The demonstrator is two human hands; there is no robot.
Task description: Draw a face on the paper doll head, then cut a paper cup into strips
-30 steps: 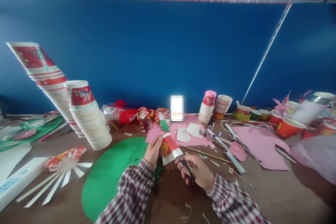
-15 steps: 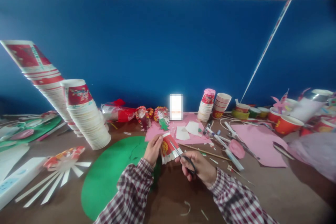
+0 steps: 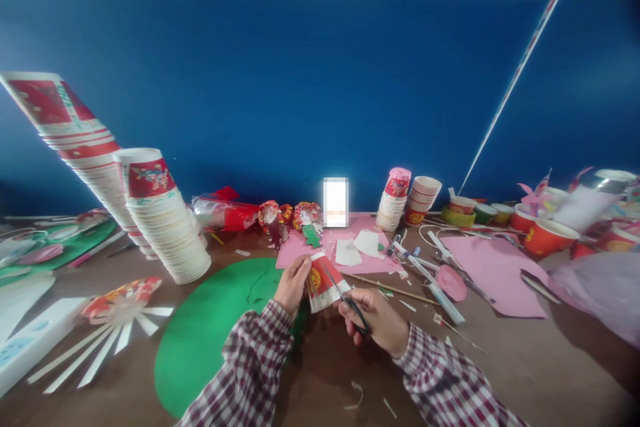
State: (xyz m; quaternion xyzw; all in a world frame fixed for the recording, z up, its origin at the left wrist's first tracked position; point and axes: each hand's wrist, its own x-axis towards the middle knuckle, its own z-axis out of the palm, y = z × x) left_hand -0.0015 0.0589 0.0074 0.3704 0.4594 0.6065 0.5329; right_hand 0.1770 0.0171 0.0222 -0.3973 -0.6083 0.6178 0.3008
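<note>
My left hand grips the left upper edge of a red and white piece of paper cup with a yellow pattern on it. In my right hand is a pair of scissors with black handles, my fingers wrapped round them. The blades lie across the red side of the cup piece, pointing up and left, and look nearly closed. Behind it, white paper pieces rest on a pink sheet. A round green sheet lies under and beside my left forearm.
Tall paper cup stacks stand at left, near a cut cup with splayed strips. Smaller cup stacks stand at the back. A wooden stick, a pink sheet and red cups are at right. A blue panel rises behind.
My right hand and the scissors have shifted slightly left, and the handles have drawn closer together. My left hand keeps its hold on the cup piece.
</note>
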